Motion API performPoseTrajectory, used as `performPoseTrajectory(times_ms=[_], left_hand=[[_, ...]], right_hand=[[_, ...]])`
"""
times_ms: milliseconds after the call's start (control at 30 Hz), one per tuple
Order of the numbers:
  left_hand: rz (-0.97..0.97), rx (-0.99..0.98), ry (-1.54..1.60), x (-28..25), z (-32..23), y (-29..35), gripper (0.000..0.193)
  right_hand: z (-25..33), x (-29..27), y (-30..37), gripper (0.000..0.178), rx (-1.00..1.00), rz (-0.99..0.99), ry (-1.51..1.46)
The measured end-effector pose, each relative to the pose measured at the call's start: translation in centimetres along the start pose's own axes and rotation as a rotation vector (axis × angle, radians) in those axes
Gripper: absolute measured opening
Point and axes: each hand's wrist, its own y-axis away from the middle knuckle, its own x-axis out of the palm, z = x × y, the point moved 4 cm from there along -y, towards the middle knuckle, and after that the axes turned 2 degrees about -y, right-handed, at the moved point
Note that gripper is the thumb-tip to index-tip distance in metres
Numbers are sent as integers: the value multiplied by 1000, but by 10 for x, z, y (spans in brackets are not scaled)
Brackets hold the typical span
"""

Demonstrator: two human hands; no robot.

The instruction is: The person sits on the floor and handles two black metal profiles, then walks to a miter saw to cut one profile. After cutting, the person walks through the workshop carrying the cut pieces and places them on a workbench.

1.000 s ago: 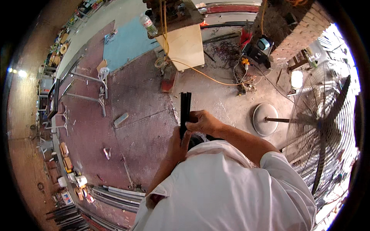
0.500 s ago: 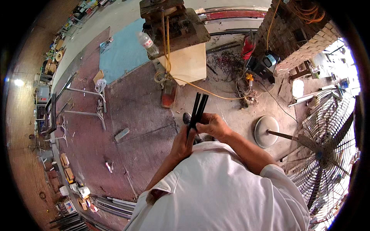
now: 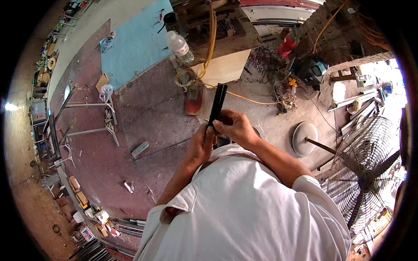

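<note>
Two slim black bars, apparently lengths of black profile, stand up from my hands in front of my chest. They lie side by side, close together. My left hand is closed round their lower part. My right hand pinches them from the right, its thumb and fingertips near the left hand's fingers. The lower ends are hidden by my hands. Just beyond the bars stands a worn workbench with a pale panel on its front and a clear plastic bottle on its left edge.
A large caged fan is at the right, with its round base nearer me. An orange hose crosses the floor. Left are a metal-legged frame and a blue sheet. A red bottle-shaped object stands far right.
The two bars, spread in a narrow V before, now lie together. My hands have come closer to each other. The whole view has shifted, and the bench appears nearer.
</note>
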Motion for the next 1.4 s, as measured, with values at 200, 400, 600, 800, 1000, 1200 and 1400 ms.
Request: performPoseTrajectory(times_ms=[200, 400, 600, 800, 1000, 1200, 1400], left_hand=[[43, -112, -71, -4, 15, -30, 48], [21, -90, -215, 3, 4, -68, 39], [5, -124, -210, 17, -10, -104, 28], [104, -83, -130, 26, -16, -130, 28], [119, -2, -293, 25, -30, -157, 25], [178, -74, -128, 12, -36, -182, 31], [187, -100, -14, -1, -44, -191, 31]], right_hand=[[-2, -15, -28, 22, 32, -55, -72], [-4, -51, -56, 22, 59, -48, -40], [40, -74, -68, 28, 43, -37, 34], [55, -98, -76, 24, 5, -17, -6], [54, -110, -91, 30, -78, -66, 78], [63, -105, -103, 30, -119, -41, -131], [85, -95, -109, 31, -146, -12, -227]])
